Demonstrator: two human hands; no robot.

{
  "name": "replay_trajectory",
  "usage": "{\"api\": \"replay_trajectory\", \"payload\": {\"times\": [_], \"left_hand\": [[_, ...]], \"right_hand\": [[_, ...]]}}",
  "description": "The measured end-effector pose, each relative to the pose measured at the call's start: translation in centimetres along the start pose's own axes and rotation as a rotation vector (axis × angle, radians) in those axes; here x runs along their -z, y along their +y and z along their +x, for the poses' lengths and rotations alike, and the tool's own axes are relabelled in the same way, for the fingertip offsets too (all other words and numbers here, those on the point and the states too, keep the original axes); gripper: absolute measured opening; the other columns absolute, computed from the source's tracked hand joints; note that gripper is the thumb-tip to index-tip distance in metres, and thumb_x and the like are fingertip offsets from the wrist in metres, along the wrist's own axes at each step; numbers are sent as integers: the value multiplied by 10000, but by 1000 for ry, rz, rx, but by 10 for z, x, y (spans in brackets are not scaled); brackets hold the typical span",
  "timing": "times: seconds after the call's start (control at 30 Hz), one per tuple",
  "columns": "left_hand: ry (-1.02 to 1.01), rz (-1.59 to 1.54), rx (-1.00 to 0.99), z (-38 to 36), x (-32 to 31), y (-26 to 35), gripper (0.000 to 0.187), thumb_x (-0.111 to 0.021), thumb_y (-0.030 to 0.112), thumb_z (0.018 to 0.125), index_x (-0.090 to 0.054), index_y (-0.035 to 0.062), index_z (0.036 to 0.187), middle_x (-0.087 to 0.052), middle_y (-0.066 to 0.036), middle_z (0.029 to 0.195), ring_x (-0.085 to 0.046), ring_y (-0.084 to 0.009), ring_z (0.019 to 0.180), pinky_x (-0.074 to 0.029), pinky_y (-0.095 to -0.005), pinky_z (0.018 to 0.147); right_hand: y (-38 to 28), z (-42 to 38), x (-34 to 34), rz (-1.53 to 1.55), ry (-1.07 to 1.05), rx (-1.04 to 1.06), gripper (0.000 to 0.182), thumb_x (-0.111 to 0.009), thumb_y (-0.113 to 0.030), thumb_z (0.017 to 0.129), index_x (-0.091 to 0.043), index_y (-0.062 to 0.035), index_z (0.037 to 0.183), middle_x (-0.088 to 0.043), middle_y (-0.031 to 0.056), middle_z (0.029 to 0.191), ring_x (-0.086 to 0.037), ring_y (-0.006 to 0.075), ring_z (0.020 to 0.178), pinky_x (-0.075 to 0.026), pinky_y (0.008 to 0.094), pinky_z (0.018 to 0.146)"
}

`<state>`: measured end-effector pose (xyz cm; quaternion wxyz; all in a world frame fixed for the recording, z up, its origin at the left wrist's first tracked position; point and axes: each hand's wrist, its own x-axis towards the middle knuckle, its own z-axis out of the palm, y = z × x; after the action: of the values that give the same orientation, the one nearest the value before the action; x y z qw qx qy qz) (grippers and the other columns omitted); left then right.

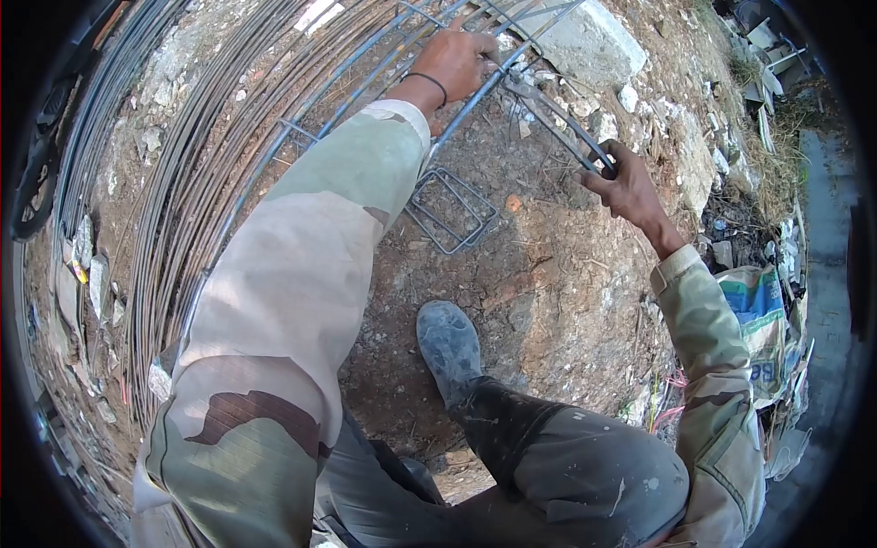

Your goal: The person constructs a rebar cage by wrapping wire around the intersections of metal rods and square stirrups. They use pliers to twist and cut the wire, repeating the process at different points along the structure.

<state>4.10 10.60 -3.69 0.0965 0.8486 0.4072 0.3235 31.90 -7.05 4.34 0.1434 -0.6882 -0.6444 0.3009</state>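
My right hand [628, 187] is closed around the ends of the long handles of tying pincers [523, 89]. The pincers' jaws meet a blue-grey rebar cage [470, 102] where a bar and a crosspiece come together. My left hand [454, 66] is at the same joint, its fingers curled over the cage's bar; the fingertips are partly hidden. Below the cage, several rectangular steel stirrups [470, 208] rest at the ground, close to a bar's near end.
Long loose rebar rods [196, 155] lie in a bundle on the left. A concrete slab [589, 41] sits beyond the cage. To the right are rubble and a printed sack [758, 320]. My dusty boot [448, 342] stands on bare soil.
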Motion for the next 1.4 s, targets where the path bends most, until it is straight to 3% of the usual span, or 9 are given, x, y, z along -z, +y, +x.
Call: {"api": "replay_trajectory", "payload": {"times": [0.17,0.33,0.47,0.6,0.83,0.97,1.1,1.33,1.4], "left_hand": [[16,-14,-15,0,1,0,143,-756,50,892,-792,169,961,-740,-65,1288,-735,-314,1065,-288,-497,1309],[40,-23,-14,0,0,0,165,-747,30,887,-788,174,957,-753,-62,1262,-736,-314,1046,-296,-503,1304],[-70,21,29,-4,7,7,176,-768,43,862,-786,177,974,-752,-60,1271,-716,-330,1112,-310,-508,1294],[25,24,-9,-7,2,3,154,-782,91,856,-785,179,982,-740,-54,1300,-684,-352,1187,-314,-510,1290],[101,-79,-8,-6,21,13,160,-725,122,938,-808,152,1071,-767,-146,1220,-746,-351,1067,-475,-473,1166],[461,-896,442,-48,62,80,237,-678,82,998,-721,-51,1190,-778,-159,1122,-745,-190,1006,-585,-286,862],[474,-1022,1005,-143,96,180,312,-699,144,1028,-623,-72,1240,-757,-167,1129,-739,-202,1029,-574,-303,939],[273,-484,662,-239,68,210,420,-732,115,992,-546,-26,1341,-747,-159,1130,-724,-280,1092,-529,-389,1035],[236,-441,662,-255,68,204,412,-710,110,1007,-536,-12,1360,-744,-154,1127,-718,-292,1108,-518,-398,1054]], "right_hand": [[12,0,19,-865,322,516,462,-700,-316,992,-570,-6,1308,-672,140,1126,-704,331,795,-574,449,674],[21,13,16,-952,454,622,381,-631,-326,1042,-617,-14,1259,-699,171,989,-671,347,680,-570,462,635],[23,9,-8,-481,32,384,425,-541,-335,1096,-648,58,973,-620,187,623,-486,279,364,-513,421,435],[39,-16,-72,1764,-710,-479,567,-487,-428,1118,-661,42,854,-597,169,553,-527,143,386,-349,289,280],[-25,-90,-129,1028,-451,-54,413,-676,-320,1050,-715,13,808,-632,67,564,-585,146,436,-445,287,428],[-14,-102,-120,608,-141,33,400,-725,-247,1012,-682,-28,680,-635,53,562,-578,174,455,-432,342,487],[2,-111,-127,119,173,295,245,-791,-190,924,-715,-8,778,-605,151,594,-570,344,499,-433,401,494],[-10,-127,-156,-21,318,476,206,-805,-198,908,-756,2,908,-618,183,619,-582,370,518,-417,448,516],[-15,-137,-160,45,18,251,230,-789,-217,932,-750,6,970,-671,166,682,-657,328,562,-463,441,550]]}}
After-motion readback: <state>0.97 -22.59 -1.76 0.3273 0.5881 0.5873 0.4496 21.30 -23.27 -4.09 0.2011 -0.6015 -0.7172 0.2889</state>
